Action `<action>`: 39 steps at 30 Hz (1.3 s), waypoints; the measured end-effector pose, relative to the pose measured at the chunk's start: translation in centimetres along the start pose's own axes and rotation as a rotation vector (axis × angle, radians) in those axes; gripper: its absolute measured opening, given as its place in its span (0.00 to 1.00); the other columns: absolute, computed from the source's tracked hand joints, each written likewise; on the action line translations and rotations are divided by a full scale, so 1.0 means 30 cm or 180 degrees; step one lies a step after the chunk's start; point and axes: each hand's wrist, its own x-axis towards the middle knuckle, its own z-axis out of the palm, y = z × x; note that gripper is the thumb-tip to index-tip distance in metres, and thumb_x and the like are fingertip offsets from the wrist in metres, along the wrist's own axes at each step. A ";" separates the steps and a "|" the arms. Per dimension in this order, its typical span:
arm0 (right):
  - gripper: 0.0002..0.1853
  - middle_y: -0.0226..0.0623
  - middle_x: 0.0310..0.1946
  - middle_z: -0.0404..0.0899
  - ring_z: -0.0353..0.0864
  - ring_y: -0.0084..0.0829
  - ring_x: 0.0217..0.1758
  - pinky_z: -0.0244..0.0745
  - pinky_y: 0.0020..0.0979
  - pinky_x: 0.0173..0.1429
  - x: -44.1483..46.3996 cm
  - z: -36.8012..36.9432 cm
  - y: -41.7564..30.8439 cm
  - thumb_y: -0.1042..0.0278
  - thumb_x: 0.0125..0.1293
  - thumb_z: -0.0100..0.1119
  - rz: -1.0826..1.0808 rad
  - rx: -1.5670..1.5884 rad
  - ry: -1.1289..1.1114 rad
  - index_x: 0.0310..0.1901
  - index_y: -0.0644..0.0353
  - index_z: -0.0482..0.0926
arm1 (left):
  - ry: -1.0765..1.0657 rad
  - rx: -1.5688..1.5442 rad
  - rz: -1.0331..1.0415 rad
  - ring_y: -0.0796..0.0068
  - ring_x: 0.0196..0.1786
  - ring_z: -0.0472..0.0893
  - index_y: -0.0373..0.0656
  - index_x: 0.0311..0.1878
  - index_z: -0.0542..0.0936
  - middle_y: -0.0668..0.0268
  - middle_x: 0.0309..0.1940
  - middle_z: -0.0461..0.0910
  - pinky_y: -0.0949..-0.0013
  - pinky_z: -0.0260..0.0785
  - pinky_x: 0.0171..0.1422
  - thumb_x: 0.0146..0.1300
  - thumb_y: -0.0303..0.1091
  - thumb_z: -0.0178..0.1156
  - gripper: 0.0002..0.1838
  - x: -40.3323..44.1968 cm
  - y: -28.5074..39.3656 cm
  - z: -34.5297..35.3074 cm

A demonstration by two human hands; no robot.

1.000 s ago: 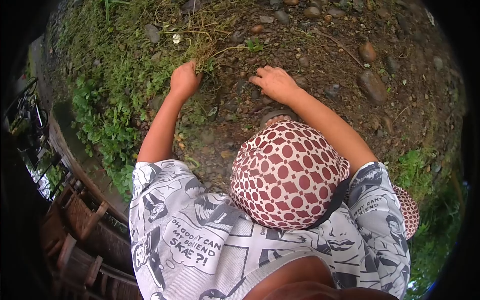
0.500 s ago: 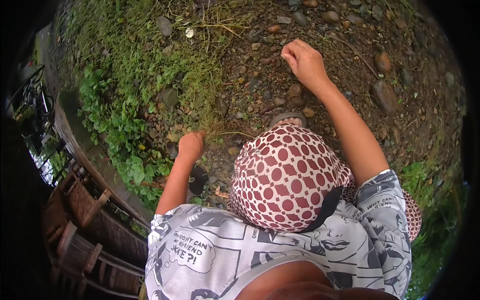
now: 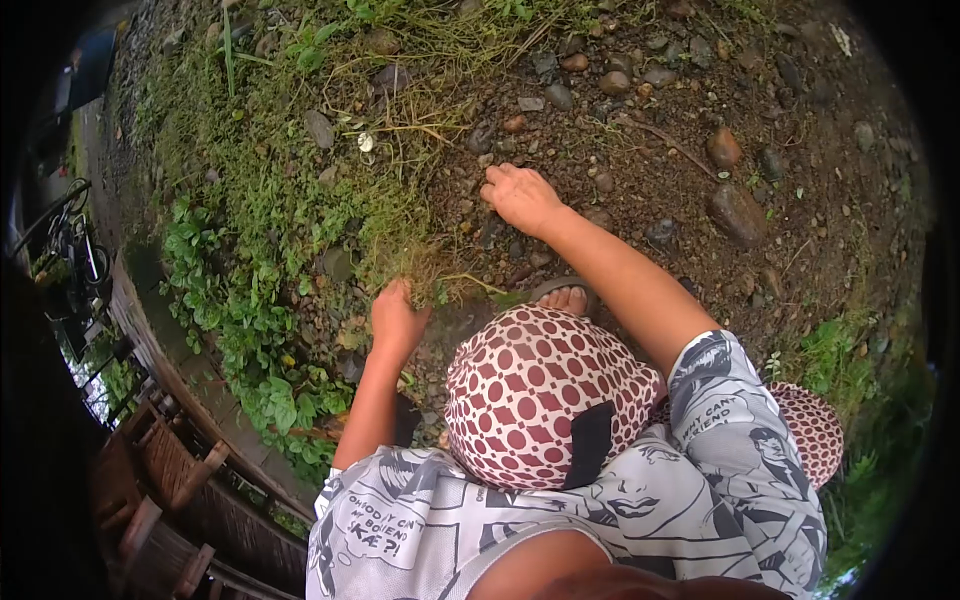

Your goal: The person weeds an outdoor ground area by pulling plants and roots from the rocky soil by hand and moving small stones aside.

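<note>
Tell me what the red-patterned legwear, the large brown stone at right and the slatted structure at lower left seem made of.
Patterned legwear: probably matte cloth, as it drapes softly without shine. Brown stone: rock, smooth and faintly glossy, perhaps damp. Slatted structure: likely rough wood, from its brown, board-like pieces; grain is unclear.

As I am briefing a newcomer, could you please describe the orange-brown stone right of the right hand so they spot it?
Find the bare soil on the picture's right side and look rightward from the right hand. The orange-brown stone lies above a longer, duller brown stone; its warmer colour sets it apart from that and the grey stone beside it.
</note>
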 end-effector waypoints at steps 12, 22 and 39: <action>0.08 0.40 0.25 0.76 0.78 0.40 0.29 0.72 0.37 0.35 -0.072 -0.268 0.134 0.69 0.56 0.66 0.0767 0.1930 0.1210 0.28 0.63 0.79 | 0.1081 -0.0955 0.0029 0.46 0.42 0.78 0.35 0.42 0.77 0.49 0.37 0.79 0.55 0.71 0.46 0.47 0.25 0.67 0.17 0.272 0.115 0.139; 0.25 0.39 0.44 0.76 0.78 0.36 0.40 0.76 0.35 0.46 0.052 -0.538 0.509 0.58 0.54 0.71 0.1602 0.0263 0.1889 0.51 0.61 0.78 | 0.1487 -0.0784 -0.0433 0.43 0.44 0.76 0.33 0.43 0.73 0.47 0.41 0.77 0.52 0.69 0.48 0.48 0.25 0.67 0.19 0.443 0.148 0.226; 0.19 0.48 0.37 0.83 0.84 0.39 0.39 0.78 0.40 0.48 0.301 -0.589 0.602 0.61 0.56 0.69 0.1660 0.0383 0.1168 0.48 0.59 0.82 | 0.2185 -0.0524 -0.0419 0.43 0.41 0.76 0.35 0.46 0.72 0.49 0.42 0.74 0.52 0.70 0.43 0.36 0.25 0.67 0.28 0.607 0.121 0.412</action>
